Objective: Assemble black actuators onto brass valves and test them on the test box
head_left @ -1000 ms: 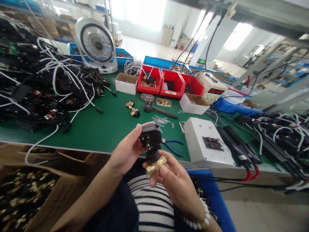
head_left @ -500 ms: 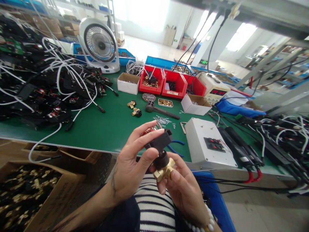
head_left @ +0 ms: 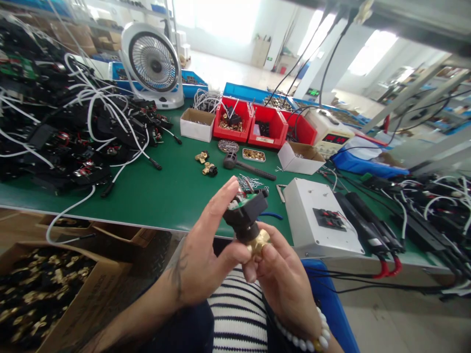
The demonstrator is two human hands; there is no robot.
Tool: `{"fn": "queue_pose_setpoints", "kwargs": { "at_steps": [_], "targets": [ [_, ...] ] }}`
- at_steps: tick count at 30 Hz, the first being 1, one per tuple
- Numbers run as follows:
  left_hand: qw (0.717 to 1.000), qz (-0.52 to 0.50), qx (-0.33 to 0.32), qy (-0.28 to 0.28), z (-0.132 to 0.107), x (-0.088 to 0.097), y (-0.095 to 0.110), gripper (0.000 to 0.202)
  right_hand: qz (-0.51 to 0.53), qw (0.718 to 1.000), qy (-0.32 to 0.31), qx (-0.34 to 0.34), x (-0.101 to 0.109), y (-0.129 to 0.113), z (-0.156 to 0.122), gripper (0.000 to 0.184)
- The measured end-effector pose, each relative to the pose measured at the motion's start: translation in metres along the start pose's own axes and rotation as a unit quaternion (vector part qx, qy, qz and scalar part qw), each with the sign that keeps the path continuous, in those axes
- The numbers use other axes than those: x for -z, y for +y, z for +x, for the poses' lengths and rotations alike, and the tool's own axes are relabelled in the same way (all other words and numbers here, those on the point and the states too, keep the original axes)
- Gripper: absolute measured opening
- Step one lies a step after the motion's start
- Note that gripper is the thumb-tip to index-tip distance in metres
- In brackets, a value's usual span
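Note:
In front of my lap I hold a brass valve [head_left: 261, 240] with a black actuator housing [head_left: 247, 213] on its top, tilted. The housing is open upward and shows a green circuit board and a small motor. My right hand [head_left: 287, 282] grips the brass body from below between thumb and fingers. My left hand [head_left: 202, 257] is around the other side, thumb against the brass and index finger raised along the housing; its other fingers are hidden. Beyond my hands lie a pile of metal clips [head_left: 247, 182], blue-handled pliers [head_left: 271, 214] partly covered, and a black mallet [head_left: 248, 167].
Two brass valve fittings [head_left: 206, 169] lie on the green bench [head_left: 165, 196]. Red bins [head_left: 268, 142] and white boxes [head_left: 196, 132] line the back. A fan [head_left: 152, 63] stands behind. Wired actuators [head_left: 73, 132] heap at left; a grey metal box [head_left: 320, 220] stands right.
The valve has turned and tilted in my hands, so the circuit board now shows. My left thumb has moved from the black housing down to the brass body, and the index finger has lifted.

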State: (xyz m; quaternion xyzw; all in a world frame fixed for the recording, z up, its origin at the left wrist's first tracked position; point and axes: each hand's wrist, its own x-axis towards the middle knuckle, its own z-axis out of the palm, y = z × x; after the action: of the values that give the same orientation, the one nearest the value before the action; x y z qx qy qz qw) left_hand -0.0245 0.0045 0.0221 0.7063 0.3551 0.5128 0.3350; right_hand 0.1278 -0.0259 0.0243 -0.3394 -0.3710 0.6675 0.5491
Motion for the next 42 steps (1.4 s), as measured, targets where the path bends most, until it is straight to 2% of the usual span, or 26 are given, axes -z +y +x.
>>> {"fn": "queue_pose_setpoints", "kwargs": {
  "at_steps": [3,5,7,9,11,13,14,18,21,23,27,30,32,35,37,38,40,42],
  "targets": [
    [0.989,0.139,-0.046,-0.021,-0.001,0.003,-0.001,0.096,-0.002,0.999,0.038,-0.005,0.001,-0.002,0.000,0.035],
    [0.975,0.216,-0.054,-0.013,-0.001,0.003,-0.002,0.096,-0.030,0.998,0.046,-0.002,0.005,0.000,-0.002,0.036],
    [0.970,0.240,-0.046,-0.007,0.000,0.001,-0.002,0.089,-0.077,0.996,0.044,0.005,0.010,0.001,-0.004,0.035],
    [0.975,0.217,-0.040,0.004,-0.001,-0.003,-0.002,0.086,-0.147,0.986,0.062,0.045,0.017,0.001,-0.002,0.032],
    [0.985,0.169,-0.027,0.015,-0.004,-0.007,-0.001,0.085,-0.216,0.962,0.106,0.127,0.022,-0.002,0.003,0.037],
    [0.992,0.129,-0.013,0.008,-0.007,-0.011,0.002,0.087,-0.246,0.938,0.138,0.204,0.022,-0.006,0.010,0.044],
    [0.993,0.118,-0.012,-0.004,-0.009,-0.013,0.003,0.088,-0.244,0.934,0.137,0.222,0.021,-0.009,0.013,0.047],
    [0.991,0.126,-0.043,-0.025,-0.013,-0.019,0.009,0.091,-0.186,0.957,0.106,0.195,0.008,-0.014,0.018,0.049],
    [0.987,0.141,-0.074,0.000,-0.011,-0.024,0.014,0.091,-0.131,0.958,0.149,0.207,-0.003,-0.016,0.019,0.039],
    [0.986,0.142,-0.082,0.020,-0.011,-0.028,0.017,0.089,-0.115,0.951,0.182,0.220,-0.009,-0.017,0.021,0.040],
    [0.987,0.138,-0.069,0.046,-0.014,-0.032,0.017,0.088,-0.108,0.954,0.195,0.199,-0.014,-0.015,0.023,0.045],
    [0.994,0.103,-0.017,0.028,-0.014,-0.028,0.007,0.083,-0.160,0.958,0.154,0.179,-0.005,-0.012,0.033,0.043],
    [0.995,0.081,0.048,0.019,-0.012,-0.024,-0.005,0.073,-0.255,0.934,0.144,0.205,0.012,-0.013,0.048,0.035],
    [0.985,0.093,0.147,0.025,-0.007,-0.017,-0.029,0.062,-0.437,0.845,0.204,0.232,0.046,-0.020,0.085,0.026],
    [0.975,0.112,0.190,0.025,-0.005,-0.014,-0.043,0.060,-0.578,0.768,0.215,0.173,0.068,-0.023,0.111,0.024],
    [0.971,0.120,0.204,0.023,-0.005,-0.013,-0.049,0.060,-0.622,0.744,0.202,0.141,0.075,-0.023,0.122,0.020],
    [0.967,0.134,0.214,0.016,-0.005,-0.013,-0.057,0.062,-0.683,0.710,0.156,0.076,0.084,-0.018,0.141,0.011],
    [0.967,0.148,0.205,0.008,-0.006,-0.012,-0.061,0.064,-0.722,0.683,0.109,0.026,0.084,-0.008,0.155,0.004]
  ]
}}
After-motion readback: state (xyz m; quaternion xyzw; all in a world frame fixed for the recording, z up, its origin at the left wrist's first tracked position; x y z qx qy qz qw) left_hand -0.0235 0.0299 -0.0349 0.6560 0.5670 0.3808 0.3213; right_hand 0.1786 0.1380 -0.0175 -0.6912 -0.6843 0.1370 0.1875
